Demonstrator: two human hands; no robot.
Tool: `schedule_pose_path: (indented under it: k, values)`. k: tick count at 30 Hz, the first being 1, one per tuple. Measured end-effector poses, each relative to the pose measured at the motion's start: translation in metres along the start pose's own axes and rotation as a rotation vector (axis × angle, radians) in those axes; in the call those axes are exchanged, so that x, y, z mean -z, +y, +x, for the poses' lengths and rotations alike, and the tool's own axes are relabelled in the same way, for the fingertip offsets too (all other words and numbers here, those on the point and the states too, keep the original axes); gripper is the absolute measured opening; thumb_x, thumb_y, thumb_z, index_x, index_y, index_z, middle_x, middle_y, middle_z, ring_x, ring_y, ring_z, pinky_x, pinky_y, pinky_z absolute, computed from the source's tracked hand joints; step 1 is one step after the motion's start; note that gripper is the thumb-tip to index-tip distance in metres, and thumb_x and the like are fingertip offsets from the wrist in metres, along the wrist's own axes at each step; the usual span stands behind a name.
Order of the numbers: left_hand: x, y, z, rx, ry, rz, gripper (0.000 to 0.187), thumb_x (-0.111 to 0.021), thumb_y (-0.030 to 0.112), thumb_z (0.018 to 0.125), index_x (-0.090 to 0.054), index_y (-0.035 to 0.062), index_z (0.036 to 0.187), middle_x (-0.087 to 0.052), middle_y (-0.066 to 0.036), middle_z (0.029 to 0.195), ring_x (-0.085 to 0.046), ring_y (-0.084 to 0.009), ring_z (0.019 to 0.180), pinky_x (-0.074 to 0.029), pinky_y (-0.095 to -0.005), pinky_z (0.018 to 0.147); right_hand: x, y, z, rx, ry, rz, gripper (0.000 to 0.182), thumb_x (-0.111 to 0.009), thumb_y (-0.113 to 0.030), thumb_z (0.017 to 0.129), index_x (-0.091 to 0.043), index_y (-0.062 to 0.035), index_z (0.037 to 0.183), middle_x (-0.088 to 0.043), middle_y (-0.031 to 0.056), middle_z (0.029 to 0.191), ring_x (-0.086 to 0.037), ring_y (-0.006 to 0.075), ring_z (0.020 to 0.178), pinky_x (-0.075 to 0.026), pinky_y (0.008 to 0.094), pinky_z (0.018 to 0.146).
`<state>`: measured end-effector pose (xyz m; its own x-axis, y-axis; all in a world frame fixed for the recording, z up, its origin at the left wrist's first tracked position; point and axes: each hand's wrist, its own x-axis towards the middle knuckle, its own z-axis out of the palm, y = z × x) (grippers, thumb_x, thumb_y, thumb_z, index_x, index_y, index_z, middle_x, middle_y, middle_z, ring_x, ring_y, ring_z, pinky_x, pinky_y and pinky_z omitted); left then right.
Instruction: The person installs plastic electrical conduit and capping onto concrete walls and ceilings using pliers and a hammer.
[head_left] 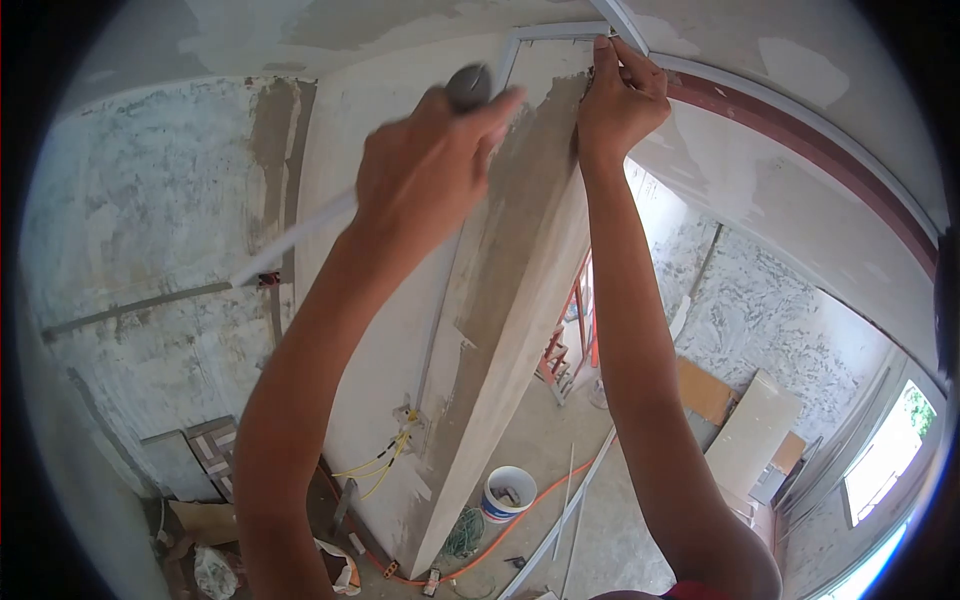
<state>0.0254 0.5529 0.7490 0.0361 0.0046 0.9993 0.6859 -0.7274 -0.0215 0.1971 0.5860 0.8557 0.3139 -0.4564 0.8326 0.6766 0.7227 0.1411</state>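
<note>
Nearest the camera, the left hand (425,165) is raised in front of the wall corner, its back toward the lens and slightly blurred; its fingers are curled shut around a long white strip (300,235) — a thin rigid length, trunking or a straightedge by the look of it — whose long axis runs down and to the left from the fist toward the rough plastered wall (140,220). A grey rounded end (468,85) shows just above the knuckles, though whether it belongs to the strip or to a separate tool cannot be told. Just beyond and to the right, the right hand (620,100) reaches higher, to the top of the corner, where its fingertips are pressed together on the white conduit trim (560,30) that runs along the ceiling line and turns down the wall edge; the pinch sits right at that bend. So the right hand is the one touching the trim, while the left holds its strip near it, below and to the left, not yet against it. Under both hands the grey-rendered corner pier (520,260) drops away to the floor. Far below lie a white bucket (509,492), an orange cable (480,560), yellow wires (385,465) coming out of the wall, a red stepladder (575,320) through the opening, and leaning boards (750,430) near a bright window (880,455).
</note>
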Motion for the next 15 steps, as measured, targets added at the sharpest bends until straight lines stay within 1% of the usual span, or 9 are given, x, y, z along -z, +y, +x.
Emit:
schedule_pose_path:
  k: [1,3,4,6,9,10,12,13,15]
  values:
    - [-0.005,0.004,0.016,0.013,-0.015,0.026,0.035,-0.061,0.012,0.093,-0.066,0.0241,0.125,-0.067,-0.010,0.090,-0.068,-0.0243,0.080,-0.054,-0.0369,0.068,0.000,0.000,0.000,0.004,0.006,-0.021,0.011,-0.075,-0.008,0.081,-0.074,0.0015,0.087,-0.069,0.0087,0.081,-0.060,0.0147,0.066,-0.048,0.0294,0.064]
    - [-0.011,0.010,0.043,0.039,-0.044,0.077,0.031,-0.062,0.013,0.093,-0.067,0.0200,0.123,-0.070,-0.010,0.095,-0.070,-0.0212,0.085,-0.054,-0.0343,0.071,0.000,0.003,0.001,-0.017,-0.015,0.013,0.017,-0.077,-0.013,0.082,-0.076,0.0010,0.091,-0.067,0.0053,0.074,-0.056,0.0111,0.063,-0.046,0.0272,0.062]
    - [-0.019,0.008,0.053,-0.006,0.001,0.086,0.033,-0.062,0.014,0.092,-0.066,0.0204,0.124,-0.069,-0.012,0.092,-0.069,-0.0245,0.080,-0.055,-0.0356,0.068,0.000,0.005,0.001,-0.029,-0.026,0.029,0.020,-0.078,-0.015,0.082,-0.076,0.0007,0.093,-0.066,0.0036,0.070,-0.054,0.0094,0.062,-0.045,0.0260,0.061]
    - [-0.031,0.006,0.067,-0.099,0.093,0.103,0.038,-0.064,0.015,0.089,-0.064,0.0212,0.127,-0.067,-0.016,0.086,-0.069,-0.0310,0.070,-0.056,-0.0382,0.062,0.000,0.006,0.001,-0.021,-0.033,0.019,0.019,-0.077,-0.015,0.082,-0.076,0.0008,0.093,-0.067,0.0044,0.072,-0.055,0.0096,0.063,-0.045,0.0262,0.061]
    - [-0.039,0.010,0.081,-0.158,0.089,0.221,0.051,-0.066,0.007,0.085,-0.057,0.0096,0.135,-0.064,-0.016,0.085,-0.067,-0.0225,0.067,-0.055,-0.0298,0.062,0.001,0.005,0.000,0.002,-0.044,0.033,0.020,-0.076,-0.015,0.083,-0.076,0.0011,0.095,-0.068,0.0056,0.075,-0.056,0.0100,0.065,-0.046,0.0263,0.062]
    - [-0.039,0.012,0.083,-0.159,0.103,0.206,0.048,-0.067,0.008,0.084,-0.060,0.0103,0.131,-0.065,-0.017,0.086,-0.068,-0.0242,0.067,-0.056,-0.0314,0.060,0.001,0.004,0.000,0.011,-0.048,0.043,0.020,-0.076,-0.014,0.083,-0.076,0.0012,0.096,-0.069,0.0060,0.075,-0.057,0.0102,0.066,-0.046,0.0264,0.063]
    - [-0.040,0.012,0.083,-0.161,0.133,0.179,0.043,-0.069,0.010,0.081,-0.064,0.0117,0.124,-0.066,-0.019,0.087,-0.069,-0.0275,0.068,-0.058,-0.0344,0.058,0.003,-0.001,-0.002,-0.023,-0.060,0.038,0.016,-0.073,-0.008,0.083,-0.074,0.0032,0.093,-0.071,0.0096,0.082,-0.062,0.0152,0.071,-0.049,0.0288,0.067]
    - [-0.040,0.011,0.085,-0.165,0.139,0.184,0.043,-0.068,0.010,0.082,-0.064,0.0117,0.125,-0.066,-0.019,0.087,-0.069,-0.0272,0.068,-0.057,-0.0343,0.058,0.003,-0.002,-0.002,-0.038,-0.065,0.035,0.014,-0.072,-0.005,0.083,-0.074,0.0042,0.092,-0.072,0.0114,0.086,-0.065,0.0177,0.074,-0.050,0.0301,0.070]
    - [-0.044,0.010,0.087,-0.171,0.148,0.191,0.042,-0.067,0.009,0.083,-0.064,0.0117,0.125,-0.065,-0.018,0.086,-0.069,-0.0266,0.068,-0.057,-0.0341,0.058,0.003,0.004,-0.001,0.003,-0.077,0.038,0.020,-0.073,-0.011,0.084,-0.074,0.0038,0.098,-0.072,0.0111,0.086,-0.064,0.0149,0.075,-0.050,0.0280,0.070]
